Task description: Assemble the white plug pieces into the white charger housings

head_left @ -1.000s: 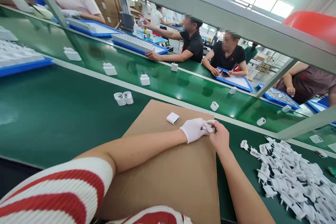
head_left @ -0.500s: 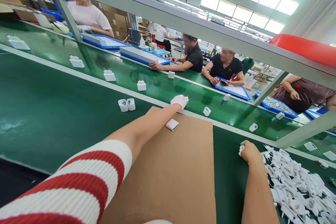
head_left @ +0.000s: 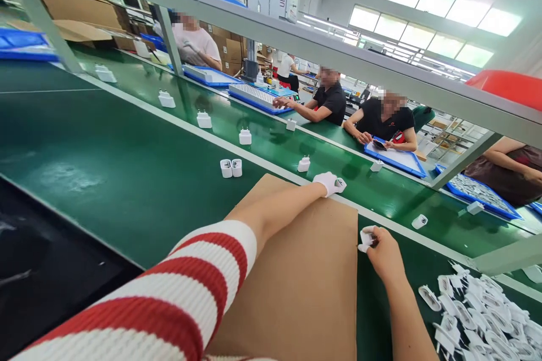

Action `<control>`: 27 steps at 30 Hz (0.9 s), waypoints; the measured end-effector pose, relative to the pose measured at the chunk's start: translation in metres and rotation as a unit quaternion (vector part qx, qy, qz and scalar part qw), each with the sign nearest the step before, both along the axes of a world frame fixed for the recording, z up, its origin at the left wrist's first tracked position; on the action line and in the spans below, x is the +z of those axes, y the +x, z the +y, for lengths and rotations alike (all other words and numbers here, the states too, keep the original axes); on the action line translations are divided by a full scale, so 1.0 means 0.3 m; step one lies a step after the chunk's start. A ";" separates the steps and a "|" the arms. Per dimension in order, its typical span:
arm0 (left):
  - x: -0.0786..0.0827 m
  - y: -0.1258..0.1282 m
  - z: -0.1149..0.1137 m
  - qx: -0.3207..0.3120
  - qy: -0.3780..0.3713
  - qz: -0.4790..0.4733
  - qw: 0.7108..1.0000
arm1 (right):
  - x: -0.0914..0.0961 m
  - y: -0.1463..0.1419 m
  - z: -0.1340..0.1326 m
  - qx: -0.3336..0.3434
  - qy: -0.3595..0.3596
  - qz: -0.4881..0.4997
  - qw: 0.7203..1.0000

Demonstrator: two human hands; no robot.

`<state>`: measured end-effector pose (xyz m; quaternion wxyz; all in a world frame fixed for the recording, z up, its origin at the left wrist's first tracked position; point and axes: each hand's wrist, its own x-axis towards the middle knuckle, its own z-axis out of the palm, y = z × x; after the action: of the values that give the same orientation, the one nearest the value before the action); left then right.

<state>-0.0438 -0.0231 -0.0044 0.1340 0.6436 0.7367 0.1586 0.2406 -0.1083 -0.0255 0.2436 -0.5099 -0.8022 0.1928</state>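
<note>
My left hand [head_left: 327,183], in a white glove, reaches over the far edge of a brown cardboard sheet [head_left: 305,276] and closes its fingers on a small white charger shell [head_left: 340,185] at the edge of the green belt. My bare right hand [head_left: 382,249] is at the sheet's right edge, pinching a white plug part [head_left: 365,238]. A finished white charger [head_left: 304,164] stands on the belt just left of my left hand. A pile of white plug parts [head_left: 478,316] lies to the right of my right hand.
Two open white shells [head_left: 231,168] sit side by side on the green belt [head_left: 127,169], and more chargers [head_left: 245,136] stand in a row further up. Seated people across the belt work over blue trays [head_left: 398,161]. A grey metal frame [head_left: 339,51] runs overhead.
My left hand left a charger standing on the belt and moved right to the shell. My right hand took a plug part from the pile and brought it back to the cardboard.
</note>
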 end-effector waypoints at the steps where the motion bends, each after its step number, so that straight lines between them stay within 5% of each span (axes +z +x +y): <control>1: -0.009 0.004 0.005 0.003 -0.008 -0.003 1.000 | -0.002 -0.009 -0.004 0.011 -0.010 -0.001 1.000; 5: -0.018 0.012 0.022 0.033 0.005 -0.004 0.999 | -0.001 -0.031 -0.002 0.028 -0.015 -0.004 0.999; 11: 0.023 0.053 0.060 -0.018 -0.015 -0.007 1.000 | -0.017 -0.031 -0.002 0.035 0.049 -0.012 0.998; 17: 0.098 0.086 0.009 -0.059 0.004 0.012 0.998 | -0.022 -0.021 0.011 -0.024 -0.052 0.151 0.987; 21: 0.094 0.146 -0.116 -0.167 0.026 0.022 0.985 | 0.017 -0.033 0.005 -0.088 -0.091 0.267 0.955; 27: -0.020 0.169 -0.287 -0.305 0.049 -0.041 0.950 | 0.035 -0.065 0.009 -0.085 -0.229 0.467 0.850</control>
<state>0.0069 -0.1091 -0.0104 0.1740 0.8365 0.4903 0.1721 0.2211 -0.1055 -0.0150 0.4814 -0.4669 -0.4807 0.5650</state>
